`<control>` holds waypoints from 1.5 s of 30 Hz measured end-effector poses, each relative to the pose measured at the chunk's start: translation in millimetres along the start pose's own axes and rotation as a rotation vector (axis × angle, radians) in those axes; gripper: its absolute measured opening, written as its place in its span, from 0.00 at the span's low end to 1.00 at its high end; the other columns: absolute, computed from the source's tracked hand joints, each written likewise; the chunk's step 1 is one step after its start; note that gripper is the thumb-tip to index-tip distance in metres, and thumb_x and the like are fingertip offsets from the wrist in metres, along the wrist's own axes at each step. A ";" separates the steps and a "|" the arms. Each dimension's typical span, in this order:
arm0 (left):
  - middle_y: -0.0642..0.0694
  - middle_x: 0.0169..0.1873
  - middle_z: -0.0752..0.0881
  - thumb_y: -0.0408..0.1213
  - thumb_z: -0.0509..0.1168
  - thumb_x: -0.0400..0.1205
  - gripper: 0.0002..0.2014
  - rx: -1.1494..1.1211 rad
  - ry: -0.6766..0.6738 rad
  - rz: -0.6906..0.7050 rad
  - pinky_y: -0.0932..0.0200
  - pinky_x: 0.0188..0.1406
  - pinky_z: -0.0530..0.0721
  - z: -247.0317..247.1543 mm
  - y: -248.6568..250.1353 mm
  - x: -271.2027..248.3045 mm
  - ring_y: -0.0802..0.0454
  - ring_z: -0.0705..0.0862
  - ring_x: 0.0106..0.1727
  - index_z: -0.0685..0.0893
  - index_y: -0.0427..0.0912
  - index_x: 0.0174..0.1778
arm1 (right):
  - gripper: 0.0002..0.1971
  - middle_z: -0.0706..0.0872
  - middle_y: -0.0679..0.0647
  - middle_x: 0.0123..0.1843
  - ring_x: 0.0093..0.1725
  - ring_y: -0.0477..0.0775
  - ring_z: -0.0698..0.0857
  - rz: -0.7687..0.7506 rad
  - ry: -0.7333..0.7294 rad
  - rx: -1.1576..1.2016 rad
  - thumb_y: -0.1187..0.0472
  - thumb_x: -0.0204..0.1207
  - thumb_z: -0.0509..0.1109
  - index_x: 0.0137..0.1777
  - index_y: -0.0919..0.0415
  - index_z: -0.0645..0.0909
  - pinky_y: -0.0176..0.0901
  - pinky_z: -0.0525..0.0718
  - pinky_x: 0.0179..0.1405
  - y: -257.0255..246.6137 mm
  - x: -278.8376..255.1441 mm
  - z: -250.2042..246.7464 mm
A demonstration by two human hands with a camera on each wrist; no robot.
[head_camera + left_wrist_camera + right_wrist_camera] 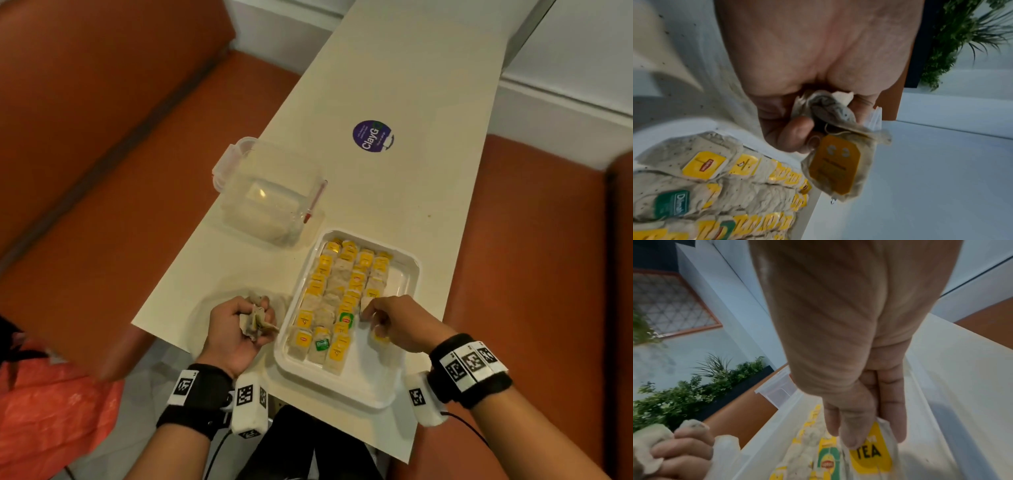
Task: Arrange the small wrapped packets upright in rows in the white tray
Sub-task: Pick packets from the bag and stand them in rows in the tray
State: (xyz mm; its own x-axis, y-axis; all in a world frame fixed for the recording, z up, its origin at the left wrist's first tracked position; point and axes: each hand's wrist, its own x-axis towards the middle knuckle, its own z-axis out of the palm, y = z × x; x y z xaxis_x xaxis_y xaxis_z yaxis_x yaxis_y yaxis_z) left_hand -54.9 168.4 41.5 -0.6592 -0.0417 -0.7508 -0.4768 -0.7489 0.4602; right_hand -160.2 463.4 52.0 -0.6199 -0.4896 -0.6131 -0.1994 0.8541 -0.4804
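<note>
The right hand [394, 320] fingers [851, 426] pinch one packet [871, 456] inside the white tray [404, 270], just beside the filled rows, probably to stand it there. The left hand [236, 329] grips spare packets [838, 164] as supply.

Probably a café, orange booth seats [102, 144], narrow table [394, 85]

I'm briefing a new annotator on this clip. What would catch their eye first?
The white tray near the table's front edge, packed with rows of yellow-tagged tea packets. The right hand pinches a packet into the rightmost row, while the left hand grips a bunch of packets beside the tray.
</note>
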 end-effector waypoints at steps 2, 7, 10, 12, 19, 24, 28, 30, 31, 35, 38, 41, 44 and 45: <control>0.42 0.30 0.71 0.32 0.53 0.72 0.05 0.015 -0.004 -0.006 0.59 0.20 0.61 8.4 -1.7 -2.0 0.49 0.68 0.29 0.73 0.40 0.40 | 0.19 0.83 0.33 0.42 0.41 0.32 0.82 -0.013 0.018 0.035 0.75 0.78 0.67 0.62 0.56 0.88 0.20 0.79 0.42 6.7 5.6 8.1; 0.42 0.31 0.71 0.32 0.55 0.72 0.04 0.048 -0.015 0.017 0.57 0.29 0.62 18.1 -0.8 -9.9 0.50 0.68 0.32 0.73 0.41 0.40 | 0.19 0.93 0.44 0.48 0.48 0.44 0.91 -0.027 0.126 0.143 0.78 0.76 0.67 0.53 0.53 0.90 0.40 0.90 0.54 12.2 22.0 22.6; 0.43 0.32 0.70 0.32 0.56 0.72 0.04 0.046 -0.009 0.025 0.56 0.32 0.60 18.6 -0.6 -14.3 0.50 0.67 0.33 0.73 0.41 0.41 | 0.20 0.92 0.44 0.45 0.46 0.44 0.91 -0.033 0.187 0.162 0.78 0.75 0.67 0.52 0.54 0.91 0.44 0.91 0.53 12.0 29.4 24.5; 0.43 0.33 0.70 0.33 0.57 0.72 0.05 0.041 0.001 0.025 0.54 0.35 0.58 18.1 -1.3 -16.2 0.50 0.66 0.34 0.73 0.42 0.41 | 0.21 0.92 0.44 0.43 0.45 0.45 0.91 -0.023 0.211 0.150 0.78 0.73 0.68 0.51 0.51 0.91 0.47 0.91 0.53 12.7 33.7 24.5; 0.43 0.32 0.74 0.33 0.57 0.74 0.06 0.037 0.037 0.020 0.59 0.22 0.64 15.7 -8.0 -16.6 0.51 0.71 0.30 0.77 0.40 0.43 | 0.19 0.91 0.49 0.45 0.46 0.49 0.90 -0.030 0.123 0.132 0.76 0.74 0.70 0.53 0.51 0.90 0.45 0.90 0.52 14.4 37.7 22.0; 0.43 0.31 0.76 0.32 0.56 0.76 0.06 0.046 0.043 0.022 0.59 0.21 0.65 15.1 -10.7 -15.6 0.50 0.73 0.29 0.78 0.39 0.43 | 0.15 0.87 0.46 0.48 0.44 0.43 0.84 -0.052 -0.002 0.111 0.71 0.77 0.73 0.55 0.51 0.87 0.27 0.78 0.40 12.4 33.3 17.4; 0.43 0.32 0.79 0.32 0.59 0.73 0.06 0.063 0.086 0.027 0.56 0.32 0.63 16.7 -11.4 -13.4 0.49 0.75 0.33 0.79 0.39 0.42 | 0.13 0.87 0.45 0.46 0.41 0.40 0.83 -0.066 0.039 0.111 0.73 0.74 0.76 0.48 0.53 0.85 0.23 0.78 0.38 12.3 35.5 21.0; 0.43 0.32 0.79 0.32 0.59 0.73 0.06 0.066 0.091 0.027 0.55 0.33 0.63 18.7 -10.9 -13.4 0.49 0.76 0.33 0.80 0.39 0.43 | 0.15 0.88 0.43 0.43 0.41 0.40 0.84 -0.039 0.097 0.132 0.74 0.73 0.76 0.44 0.50 0.84 0.26 0.78 0.39 13.2 39.1 22.9; 0.43 0.32 0.80 0.32 0.60 0.73 0.07 0.069 0.089 0.029 0.55 0.32 0.63 19.7 -10.5 -14.0 0.49 0.76 0.33 0.80 0.39 0.43 | 0.16 0.89 0.42 0.42 0.42 0.41 0.86 -0.024 0.134 0.148 0.74 0.72 0.75 0.42 0.49 0.84 0.31 0.80 0.42 13.5 40.8 23.5; 0.43 0.32 0.81 0.32 0.60 0.71 0.08 0.069 0.093 0.033 0.54 0.35 0.63 21.4 -9.2 -14.6 0.49 0.78 0.31 0.81 0.39 0.44 | 0.16 0.90 0.40 0.39 0.42 0.41 0.88 -0.017 0.237 0.167 0.73 0.71 0.74 0.39 0.48 0.84 0.37 0.83 0.43 12.1 40.7 27.1; 0.43 0.33 0.82 0.33 0.61 0.71 0.08 0.079 0.093 0.036 0.54 0.35 0.65 21.6 -8.8 -14.4 0.49 0.79 0.31 0.80 0.40 0.45 | 0.16 0.90 0.39 0.39 0.41 0.38 0.86 -0.017 0.276 0.183 0.74 0.71 0.74 0.40 0.48 0.85 0.35 0.82 0.41 13.0 41.3 30.3; 0.43 0.34 0.82 0.32 0.60 0.72 0.08 0.087 0.089 0.034 0.54 0.35 0.66 24.8 -8.9 -15.6 0.49 0.79 0.31 0.80 0.40 0.45 | 0.15 0.90 0.40 0.41 0.42 0.37 0.86 -0.009 0.302 0.185 0.73 0.72 0.75 0.42 0.48 0.87 0.33 0.80 0.41 15.8 43.6 31.5; 0.43 0.34 0.83 0.33 0.61 0.72 0.09 0.103 0.079 0.025 0.55 0.34 0.66 29.1 -9.0 -17.1 0.49 0.79 0.31 0.82 0.39 0.46 | 0.17 0.89 0.40 0.41 0.41 0.36 0.85 0.001 0.314 0.178 0.74 0.72 0.74 0.42 0.47 0.87 0.28 0.77 0.39 16.7 44.2 31.5; 0.42 0.34 0.83 0.33 0.61 0.72 0.09 0.111 0.074 0.023 0.55 0.34 0.66 30.6 -8.9 -18.0 0.49 0.80 0.31 0.83 0.39 0.45 | 0.18 0.89 0.40 0.41 0.40 0.35 0.85 0.002 0.316 0.175 0.75 0.73 0.73 0.43 0.46 0.87 0.28 0.76 0.38 16.6 44.1 31.7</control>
State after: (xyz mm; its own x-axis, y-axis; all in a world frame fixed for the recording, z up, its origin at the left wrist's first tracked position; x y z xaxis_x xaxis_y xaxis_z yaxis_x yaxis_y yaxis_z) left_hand -56.6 196.0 65.4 -0.6279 -0.1101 -0.7704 -0.5260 -0.6696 0.5244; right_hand -166.8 450.5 -2.9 -0.8299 -0.3859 -0.4029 -0.0822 0.7989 -0.5959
